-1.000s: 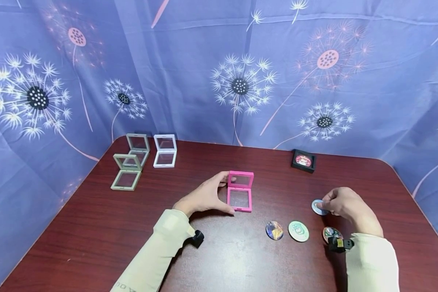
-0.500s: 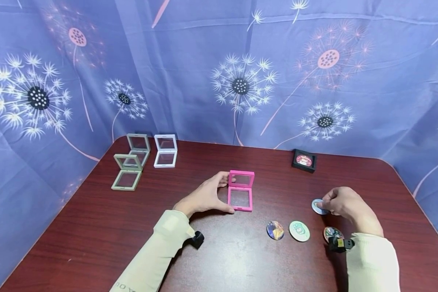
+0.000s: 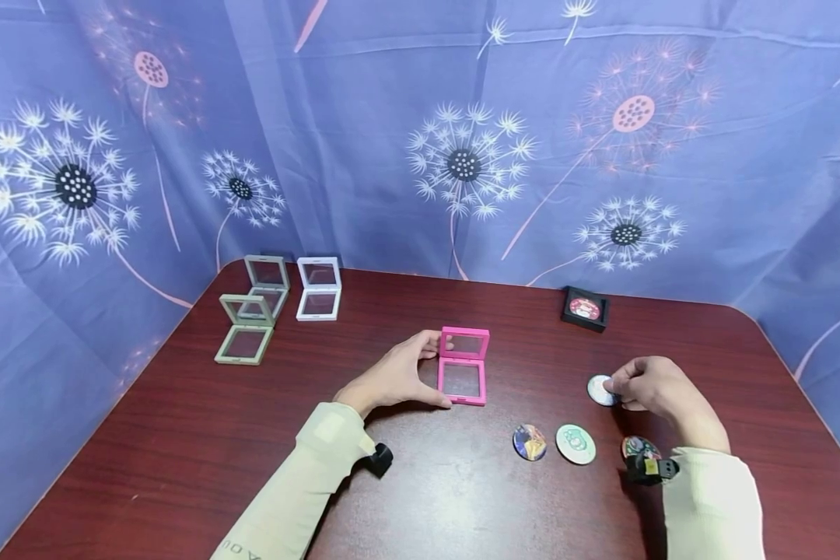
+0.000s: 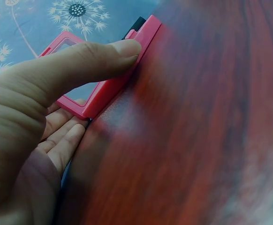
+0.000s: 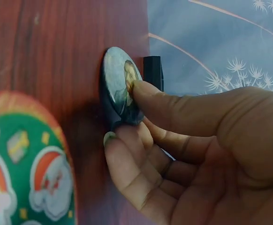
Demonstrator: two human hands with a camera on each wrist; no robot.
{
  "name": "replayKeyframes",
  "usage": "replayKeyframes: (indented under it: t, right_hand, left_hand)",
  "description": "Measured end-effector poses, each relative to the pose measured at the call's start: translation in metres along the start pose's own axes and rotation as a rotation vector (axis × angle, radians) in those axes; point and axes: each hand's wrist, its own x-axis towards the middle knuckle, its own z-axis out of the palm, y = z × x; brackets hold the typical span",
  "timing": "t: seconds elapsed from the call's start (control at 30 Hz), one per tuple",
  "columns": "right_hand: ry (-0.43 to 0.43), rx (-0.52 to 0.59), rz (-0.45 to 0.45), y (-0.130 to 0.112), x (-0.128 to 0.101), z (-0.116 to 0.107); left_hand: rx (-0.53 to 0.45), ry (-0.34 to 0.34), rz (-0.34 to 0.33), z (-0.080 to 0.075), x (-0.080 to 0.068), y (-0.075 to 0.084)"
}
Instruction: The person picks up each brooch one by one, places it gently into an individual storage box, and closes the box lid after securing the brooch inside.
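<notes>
My left hand (image 3: 395, 377) holds a pink display case (image 3: 462, 379) that stands with its lid raised at mid-table. In the left wrist view its thumb presses the case's front edge (image 4: 113, 89), while in the head view the fingers reach behind the lid. On the right, my right hand (image 3: 661, 389) pinches a round pin badge (image 3: 600, 390) between thumb and fingers. The right wrist view shows the badge (image 5: 115, 77) tilted, pale blue with a golden figure partly under the thumb. Whether it touches the table is hard to tell.
Nearer me lie a blue-and-orange badge (image 3: 530, 442), a pale green badge (image 3: 575, 444) and a Santa-patterned badge (image 5: 33, 164), partly hidden under my right wrist. A black case (image 3: 568, 305) with a red badge sits at the back. White (image 3: 318, 317), green (image 3: 245, 360) and grey-green (image 3: 267, 259) raised-lid cases stand back left.
My right hand has shifted slightly left with the badge, whose face now looks whiter and more tilted. The left hand and pink case stay in place.
</notes>
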Motion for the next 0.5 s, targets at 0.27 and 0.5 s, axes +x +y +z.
replayKeyframes:
  t: [0.27,0.5]
  right_hand:
    - [-0.009,0.056,-0.031,-0.003,-0.001,0.000]
    - [-0.004,0.096,-0.065,-0.012,-0.001,0.006]
  left_hand:
    - [0.000,0.000,0.002,0.000,0.000,0.000]
    - [-0.003,-0.003,0.002,-0.001,-0.001,0.002]
